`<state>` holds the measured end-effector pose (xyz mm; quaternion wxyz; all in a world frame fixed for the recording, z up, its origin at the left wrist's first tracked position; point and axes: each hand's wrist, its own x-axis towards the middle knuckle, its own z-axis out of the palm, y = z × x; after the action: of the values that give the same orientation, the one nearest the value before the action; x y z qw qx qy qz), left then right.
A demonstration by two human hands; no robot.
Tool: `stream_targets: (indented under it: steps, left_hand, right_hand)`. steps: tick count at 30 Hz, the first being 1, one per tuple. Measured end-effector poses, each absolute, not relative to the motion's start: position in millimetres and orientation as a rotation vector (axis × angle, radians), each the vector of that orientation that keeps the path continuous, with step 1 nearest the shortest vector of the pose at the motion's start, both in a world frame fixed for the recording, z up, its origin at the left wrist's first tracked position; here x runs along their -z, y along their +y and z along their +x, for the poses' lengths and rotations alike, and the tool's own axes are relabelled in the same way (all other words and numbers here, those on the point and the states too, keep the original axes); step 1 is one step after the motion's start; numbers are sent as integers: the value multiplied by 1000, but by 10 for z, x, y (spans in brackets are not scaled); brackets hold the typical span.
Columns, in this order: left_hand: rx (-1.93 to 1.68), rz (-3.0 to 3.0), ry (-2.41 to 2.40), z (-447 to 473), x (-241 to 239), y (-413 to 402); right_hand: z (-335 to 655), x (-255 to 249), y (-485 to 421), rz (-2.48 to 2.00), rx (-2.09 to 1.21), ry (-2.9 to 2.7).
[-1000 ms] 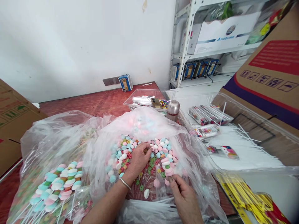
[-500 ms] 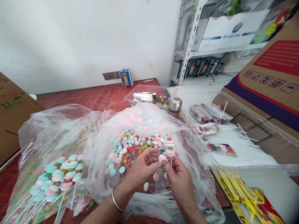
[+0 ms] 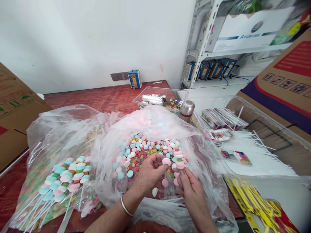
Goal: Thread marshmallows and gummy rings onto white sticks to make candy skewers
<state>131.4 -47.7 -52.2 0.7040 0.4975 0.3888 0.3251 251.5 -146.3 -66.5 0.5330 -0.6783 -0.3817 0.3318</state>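
Between the thumb and fingers of my left hand is a flat pale pink candy. My right hand pinches the stick of a candy skewer, held upright just right of that candy. Pink and white discs and a green piece are stacked on it, with an orange-brown piece on top. The pink candy and the skewer are apart. Below and behind my hands, loose pink, white and blue discs and small coloured rings lie in an opened clear plastic bag.
Several finished skewers lie on another plastic bag at the left. A steel flask stands behind the open bag. White sticks fill a clear bin at the right, near yellow ties. Cardboard boxes flank the table.
My left hand has drawn the pink candy slightly away from my right hand, so they no longer touch. The whole view has shifted a little, moving the scene rightward.
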Motion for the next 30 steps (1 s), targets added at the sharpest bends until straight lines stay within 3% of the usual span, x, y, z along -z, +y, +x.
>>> stream_targets:
  steps: [9, 30]
  left_hand:
    - [-882, 1220, 979, 1269, 562, -343]
    - [-931, 1313, 944, 1256, 598, -357]
  right_hand:
    - [2470, 698, -1824, -1691, -901, -1250]
    - [2307, 608, -1760, -1508, -1360, -753]
